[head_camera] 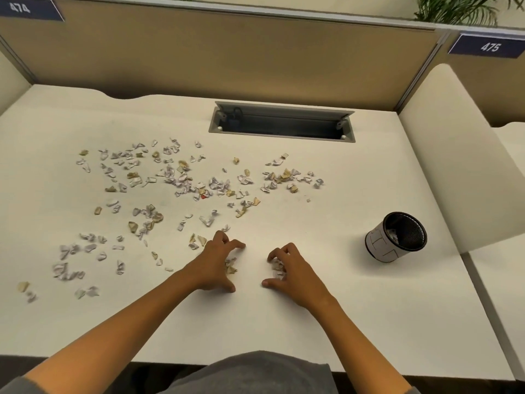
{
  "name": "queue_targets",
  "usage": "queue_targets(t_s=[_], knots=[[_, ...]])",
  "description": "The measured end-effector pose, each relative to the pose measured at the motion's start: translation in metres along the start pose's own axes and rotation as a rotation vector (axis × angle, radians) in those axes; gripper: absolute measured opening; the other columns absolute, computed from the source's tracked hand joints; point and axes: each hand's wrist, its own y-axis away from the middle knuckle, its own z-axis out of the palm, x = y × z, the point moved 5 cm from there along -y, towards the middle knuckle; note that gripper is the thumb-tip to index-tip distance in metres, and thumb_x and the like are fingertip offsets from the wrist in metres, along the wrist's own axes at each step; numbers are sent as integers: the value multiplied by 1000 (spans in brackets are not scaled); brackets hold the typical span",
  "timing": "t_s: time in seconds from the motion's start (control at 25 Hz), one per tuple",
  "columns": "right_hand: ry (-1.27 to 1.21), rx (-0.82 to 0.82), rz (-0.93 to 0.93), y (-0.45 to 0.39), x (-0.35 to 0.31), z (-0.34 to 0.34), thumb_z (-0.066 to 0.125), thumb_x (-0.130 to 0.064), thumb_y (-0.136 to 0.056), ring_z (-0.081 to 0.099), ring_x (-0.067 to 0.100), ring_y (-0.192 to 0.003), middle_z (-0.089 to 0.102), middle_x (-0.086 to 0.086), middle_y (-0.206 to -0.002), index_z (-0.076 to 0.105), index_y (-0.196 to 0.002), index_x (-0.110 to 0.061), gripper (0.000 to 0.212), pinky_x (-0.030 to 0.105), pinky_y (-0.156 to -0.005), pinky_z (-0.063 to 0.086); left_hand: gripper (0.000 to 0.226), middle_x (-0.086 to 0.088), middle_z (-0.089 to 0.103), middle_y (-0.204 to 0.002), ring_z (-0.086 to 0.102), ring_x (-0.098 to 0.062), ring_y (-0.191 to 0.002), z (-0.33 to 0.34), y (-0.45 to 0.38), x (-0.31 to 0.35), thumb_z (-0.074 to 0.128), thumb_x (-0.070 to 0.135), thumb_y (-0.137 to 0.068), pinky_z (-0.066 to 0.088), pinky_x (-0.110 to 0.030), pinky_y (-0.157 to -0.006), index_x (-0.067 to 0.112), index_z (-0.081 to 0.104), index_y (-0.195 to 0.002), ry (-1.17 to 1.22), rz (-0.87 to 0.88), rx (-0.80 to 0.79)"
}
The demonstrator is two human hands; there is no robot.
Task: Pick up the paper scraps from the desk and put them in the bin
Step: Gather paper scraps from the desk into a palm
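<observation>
A wide white table (326, 308) fills the view, closed at the back by a tan partition (227, 52) and on the right by a cream divider panel (454, 166). Blue number plates reading 474 (27, 8) and 475 (490, 46) sit on the partition's top edge, with green plant fronds (454, 9) showing above it. A grey cable tray (281, 122) is recessed into the table near the back, its flap open.

Two bare forearms reach in from the bottom edge above a grey-clad lap (250, 371). The left hand (217, 265) lies palm down on the table, fingers clawed and spread, thumb out to the side; its grip is narrow, curled over a small clump of tan and white bits under the fingers. The right hand (289, 271) mirrors it just beside, fingers bent down around another small clump, thumb stretched left along the surface. The two hands are near each other but apart.

The bin (396, 237), a small dark mesh cup in a white wrap, stands on the right side of the table, well apart from the hands, appearing tilted toward the camera, with some pale paper visible inside.

The paper scraps (184, 180), white, lilac and tan, lie scattered across the left and middle of the table, from near the cable tray down to the left hand.
</observation>
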Motion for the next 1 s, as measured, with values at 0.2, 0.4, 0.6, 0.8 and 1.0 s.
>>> queue_targets(t_s=[0.2,0.4,0.6,0.8,1.0], knots=[[60,-15,-44,-5,-9,11,69,-32,-89,50,0,-78,44,-9,-109,59,-106,-26,21,19,-75,44,39,4,45,-106,54,-13,-92,0,-1,6,79,21,-75,47,-22,-78,30,65,-110,58,66,86],[71,-3,-49,-10,-17,19,60,-23,-90,53,10,-85,48,-6,-102,62,-100,-23,10,23,-79,47,8,-1,71,-77,69,-20,-74,4,-4,5,79,10,-71,58,-30,-68,18,78,-73,267,-57,140],[62,35,2,-15,-20,23,60,-18,-83,56,14,-83,52,-3,-97,63,-94,-19,12,26,-77,49,12,-8,74,-69,71,-21,-63,3,-8,-2,79,1,-67,60,-30,-63,12,76,-71,560,-155,177],[-166,88,114,-27,-20,7,66,-12,-80,65,19,-73,69,5,-81,68,-86,-14,6,31,-72,55,13,-11,71,-78,66,-18,-69,-2,-15,-1,67,-10,-80,56,-25,-70,2,69,-85,1328,-237,60],[-502,174,224,-40,-32,-13,71,-12,-83,73,8,-72,73,6,-84,71,-88,-10,6,17,-68,51,23,-13,56,-73,49,-22,-63,-16,-18,-6,40,-10,-77,46,-23,-57,5,54,-67,1912,-311,93]])
